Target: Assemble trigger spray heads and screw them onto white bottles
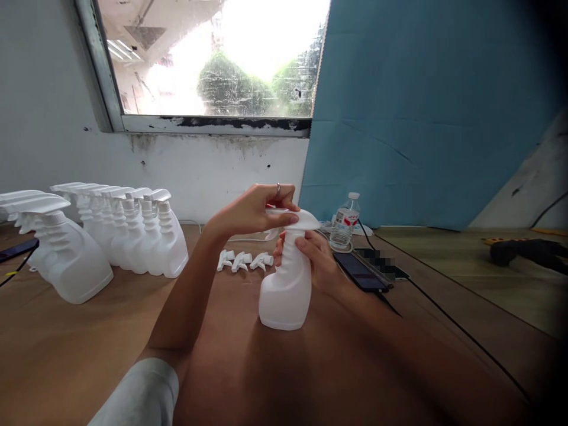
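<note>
In front of me a white spray bottle (286,296) stands upright on the brown table. Its white spray head (306,220) sits on top of the neck. My left hand (261,207), with a ring on one finger, is closed on the spray head from the left, thumb along its side. Around the neck wraps my right hand (320,260), thumb towards me. Behind the bottle lie three small white trigger pieces (242,261) in a row, touched by neither hand.
Rows of white spray bottles with heads (133,231) stand at the left, two more (75,260) nearer. A clear water bottle (346,222), a phone (361,272) and cables lie right. Another phone (18,251) is far left. A window and blue sheet (421,118) are behind.
</note>
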### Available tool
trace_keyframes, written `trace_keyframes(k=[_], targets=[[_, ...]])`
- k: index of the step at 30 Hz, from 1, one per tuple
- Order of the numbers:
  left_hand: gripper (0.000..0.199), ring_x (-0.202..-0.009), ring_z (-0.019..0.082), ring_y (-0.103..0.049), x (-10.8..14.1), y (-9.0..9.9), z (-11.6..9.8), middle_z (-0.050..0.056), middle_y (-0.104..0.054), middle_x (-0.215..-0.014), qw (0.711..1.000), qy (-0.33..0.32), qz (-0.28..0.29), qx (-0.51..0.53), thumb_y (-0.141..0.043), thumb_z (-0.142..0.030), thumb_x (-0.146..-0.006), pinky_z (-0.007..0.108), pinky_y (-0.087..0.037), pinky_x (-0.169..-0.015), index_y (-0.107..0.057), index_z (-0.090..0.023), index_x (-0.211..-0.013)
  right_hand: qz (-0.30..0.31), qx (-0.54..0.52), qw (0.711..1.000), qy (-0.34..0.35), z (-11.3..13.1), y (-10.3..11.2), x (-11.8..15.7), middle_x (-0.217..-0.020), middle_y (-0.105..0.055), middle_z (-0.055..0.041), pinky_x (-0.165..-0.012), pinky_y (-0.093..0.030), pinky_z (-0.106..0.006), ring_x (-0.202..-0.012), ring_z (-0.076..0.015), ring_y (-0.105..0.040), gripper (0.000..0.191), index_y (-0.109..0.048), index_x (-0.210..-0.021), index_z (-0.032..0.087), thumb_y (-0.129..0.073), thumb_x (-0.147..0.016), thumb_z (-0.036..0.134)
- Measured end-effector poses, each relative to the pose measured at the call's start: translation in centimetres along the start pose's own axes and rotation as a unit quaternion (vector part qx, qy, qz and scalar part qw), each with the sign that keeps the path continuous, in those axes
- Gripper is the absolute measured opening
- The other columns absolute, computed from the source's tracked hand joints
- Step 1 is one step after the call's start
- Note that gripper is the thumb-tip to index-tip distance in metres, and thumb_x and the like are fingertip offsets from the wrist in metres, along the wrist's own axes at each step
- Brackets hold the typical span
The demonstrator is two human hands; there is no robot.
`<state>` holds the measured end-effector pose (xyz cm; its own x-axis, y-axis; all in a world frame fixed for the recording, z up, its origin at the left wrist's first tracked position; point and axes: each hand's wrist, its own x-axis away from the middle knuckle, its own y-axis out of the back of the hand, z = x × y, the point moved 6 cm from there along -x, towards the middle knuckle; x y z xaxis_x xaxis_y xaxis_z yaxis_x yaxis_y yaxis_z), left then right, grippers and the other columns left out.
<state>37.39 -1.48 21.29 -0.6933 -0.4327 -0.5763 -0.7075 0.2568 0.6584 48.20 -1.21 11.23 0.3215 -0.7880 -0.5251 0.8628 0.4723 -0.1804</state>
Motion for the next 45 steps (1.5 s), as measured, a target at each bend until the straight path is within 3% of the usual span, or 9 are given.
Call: trace_keyframes(k=[3,8,13,17,23,26,35,40,45], targets=[[0.022,-0.075,0.011,-0.053,0.00,-0.04,-0.14,0.002,-0.053,-0.079,1.000,-0.001,0.001,-0.009,-0.061,-0.023,-0.082,0.025,-0.041,-0.067,-0.043,-0.016,-0.070,-0.006,0.025,1.000,-0.017,-0.03,-0.07,-0.04,-0.070,-0.063,-0.0034,-0.054,-0.050,-0.028,-0.059,-0.0157,-0.060,0.027,-0.056,-0.087,0.017,-0.072,-0.075,0.034],[0.021,-0.078,0.012,-0.055,0.00,0.01,-0.24,0.001,-0.053,-0.078,1.000,0.008,-0.002,-0.008,-0.061,-0.024,-0.081,0.024,-0.041,-0.067,-0.044,-0.016,-0.071,-0.008,-0.014,1.000,0.000,0.26,-0.12,0.03,-0.077,-0.064,-0.0050,-0.056,-0.051,-0.032,-0.062,-0.0180,-0.062,0.030,-0.057,-0.093,0.018,-0.065,-0.079,0.044],[0.022,-0.074,0.010,-0.053,0.04,-0.06,-0.38,0.001,-0.052,-0.076,1.000,0.000,0.003,-0.001,-0.061,-0.024,-0.082,0.024,-0.041,-0.066,-0.043,-0.016,-0.070,0.000,0.031,0.999,-0.016,0.22,-0.30,-0.04,-0.067,-0.062,-0.0035,-0.053,-0.048,-0.028,-0.057,-0.0158,-0.059,0.026,-0.057,-0.087,0.017,-0.071,-0.076,0.036],[0.021,-0.076,0.011,-0.053,0.05,-0.06,-0.30,0.001,-0.052,-0.077,1.000,0.001,0.002,-0.008,-0.061,-0.023,-0.082,0.024,-0.041,-0.067,-0.044,-0.016,-0.071,0.004,-0.033,0.999,0.004,0.47,-0.41,0.05,-0.077,-0.064,-0.0051,-0.056,-0.050,-0.031,-0.062,-0.0175,-0.061,0.030,-0.057,-0.094,0.019,-0.066,-0.078,0.042],[0.021,-0.074,0.011,-0.052,0.05,-0.09,-0.24,0.002,-0.053,-0.078,1.000,0.001,0.006,-0.015,-0.061,-0.023,-0.081,0.024,-0.041,-0.067,-0.045,-0.016,-0.071,-0.002,0.018,1.000,-0.015,0.01,-0.19,0.02,-0.071,-0.062,-0.0030,-0.055,-0.049,-0.028,-0.060,-0.0154,-0.059,0.027,-0.056,-0.087,0.018,-0.071,-0.075,0.036],[0.021,-0.075,0.011,-0.053,0.07,-0.08,-0.23,0.002,-0.054,-0.078,1.000,0.001,0.006,-0.015,-0.061,-0.023,-0.081,0.025,-0.041,-0.067,-0.045,-0.016,-0.071,0.008,-0.014,1.000,0.010,0.22,-0.34,0.03,-0.076,-0.063,-0.0043,-0.053,-0.050,-0.030,-0.060,-0.0163,-0.060,0.029,-0.056,-0.090,0.018,-0.065,-0.078,0.043],[0.022,-0.075,0.012,-0.053,0.19,-0.03,-0.22,0.002,-0.055,-0.078,0.999,0.021,0.004,-0.025,-0.062,-0.025,-0.080,0.025,-0.041,-0.067,-0.045,-0.016,-0.070,0.003,-0.013,1.000,0.001,0.39,-0.52,0.07,-0.078,-0.064,-0.0050,-0.057,-0.053,-0.033,-0.063,-0.0182,-0.062,0.032,-0.055,-0.092,0.019,-0.065,-0.077,0.045],[0.021,-0.073,0.011,-0.052,0.21,-0.02,-0.23,0.001,-0.056,-0.079,0.999,0.022,0.004,-0.026,-0.061,-0.025,-0.080,0.024,-0.041,-0.065,-0.045,-0.016,-0.070,0.000,-0.006,1.000,0.005,0.12,-0.35,0.17,-0.077,-0.063,-0.0039,-0.055,-0.051,-0.031,-0.061,-0.0170,-0.061,0.027,-0.055,-0.095,0.019,-0.068,-0.077,0.035],[0.019,-0.076,0.012,-0.056,0.15,-0.02,-0.19,0.001,-0.055,-0.076,1.000,0.019,0.005,-0.020,-0.062,-0.024,-0.080,0.024,-0.041,-0.066,-0.047,-0.016,-0.071,-0.007,-0.027,1.000,0.006,0.06,-0.27,0.17,-0.080,-0.064,-0.0053,-0.059,-0.052,-0.033,-0.066,-0.0189,-0.063,0.029,-0.055,-0.096,0.020,-0.064,-0.079,0.041]])
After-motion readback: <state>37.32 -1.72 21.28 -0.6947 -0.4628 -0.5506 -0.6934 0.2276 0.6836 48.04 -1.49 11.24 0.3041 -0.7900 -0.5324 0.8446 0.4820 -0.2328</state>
